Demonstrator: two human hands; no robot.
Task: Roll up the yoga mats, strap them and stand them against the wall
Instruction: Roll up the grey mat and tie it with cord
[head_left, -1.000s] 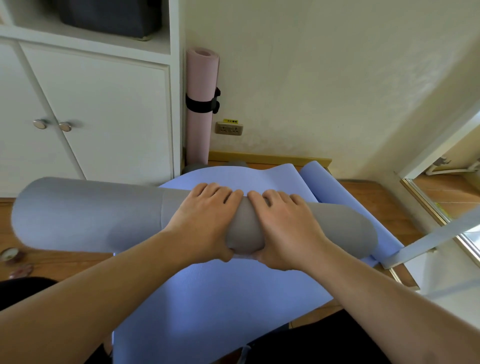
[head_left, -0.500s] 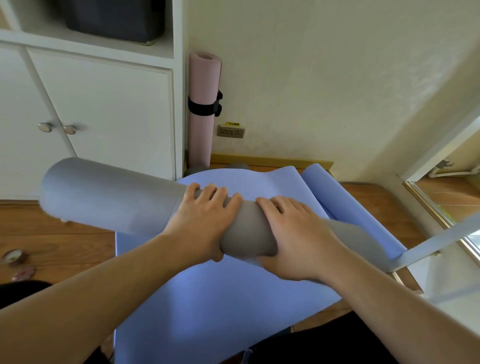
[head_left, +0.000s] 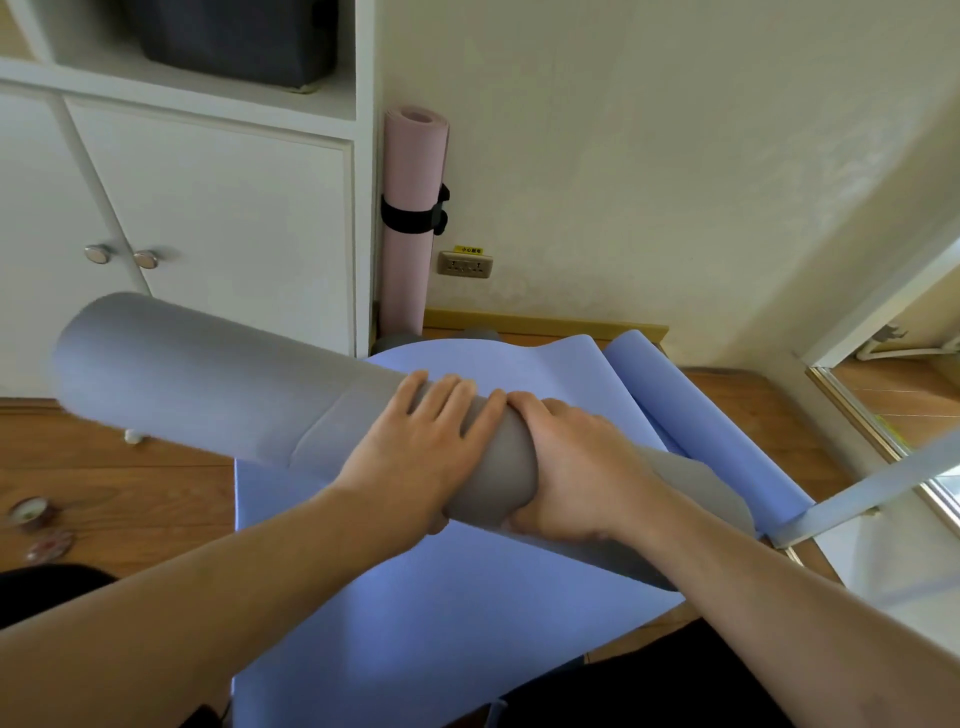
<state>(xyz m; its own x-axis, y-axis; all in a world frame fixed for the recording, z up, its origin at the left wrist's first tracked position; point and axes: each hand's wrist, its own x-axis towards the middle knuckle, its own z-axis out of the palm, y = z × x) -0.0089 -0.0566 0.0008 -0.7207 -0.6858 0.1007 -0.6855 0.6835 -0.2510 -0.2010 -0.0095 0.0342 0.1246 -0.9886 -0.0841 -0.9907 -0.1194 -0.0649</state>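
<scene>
Both hands, left hand (head_left: 415, 457) and right hand (head_left: 576, 467), fingers wrapped round tilted grey roll (head_left: 218, 384), above blue mat (head_left: 415, 623).

Hidden, cropped and blurred parts of the mat-rolling view

The left end of the grey rolled mat (head_left: 208, 384) is smeared with motion blur, and its middle is covered by the left hand (head_left: 415, 447) and right hand (head_left: 571, 467); the right hand's thumb lies out of sight under the roll. The lilac mat (head_left: 415, 613) runs off the bottom edge, its far end partly behind the roll. The pink rolled mat (head_left: 413, 171) has its foot hidden behind a dark grey object (head_left: 395, 343) too covered to name. The dark bin (head_left: 234, 36) on the shelf is cut by the top edge. The yellow label (head_left: 468, 250) above the wall socket (head_left: 465, 266) is too small to read. Two small round items (head_left: 39, 525) on the floor at left cannot be identified.
</scene>
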